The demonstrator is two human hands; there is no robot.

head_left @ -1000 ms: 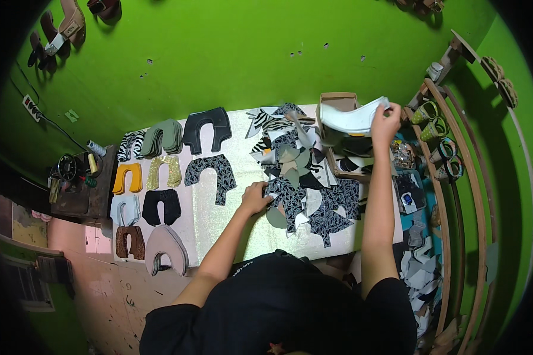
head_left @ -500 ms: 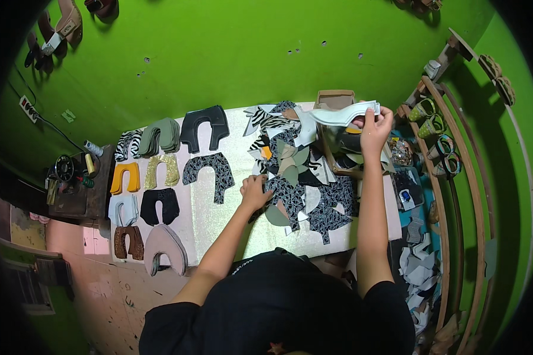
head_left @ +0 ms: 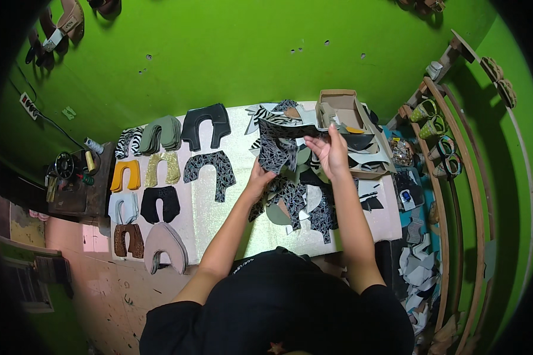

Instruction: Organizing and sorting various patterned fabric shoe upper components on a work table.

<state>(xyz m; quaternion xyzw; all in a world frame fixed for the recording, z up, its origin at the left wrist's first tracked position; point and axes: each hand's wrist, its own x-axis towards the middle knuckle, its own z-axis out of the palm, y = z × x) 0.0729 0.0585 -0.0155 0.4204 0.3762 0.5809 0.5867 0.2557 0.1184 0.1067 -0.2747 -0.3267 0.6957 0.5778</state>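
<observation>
My left hand [head_left: 259, 180] is closed on the lower edge of a black piece of material with a grey line pattern [head_left: 275, 145], raised over the pile of offcuts. At its right end is my right hand [head_left: 330, 155], palm showing and fingers apart; whether it touches the piece is unclear. Below them lie more patterned scraps [head_left: 323, 222], a green-grey scrap [head_left: 277, 214] and white ones. Zebra-striped scraps [head_left: 272, 117] lie behind the raised piece.
Stacked U-shaped cut pieces [head_left: 160, 135] in several colours cover the table's left side. An open cardboard box [head_left: 340, 97] with scraps stands at back right. A wooden rack with sandals [head_left: 423, 110] is to the right, a machine [head_left: 65, 168] on a small table to the left.
The white curved piece has left my right hand, which has moved left and down. My left hand has risen and now holds up the patterned piece. More of the box shows.
</observation>
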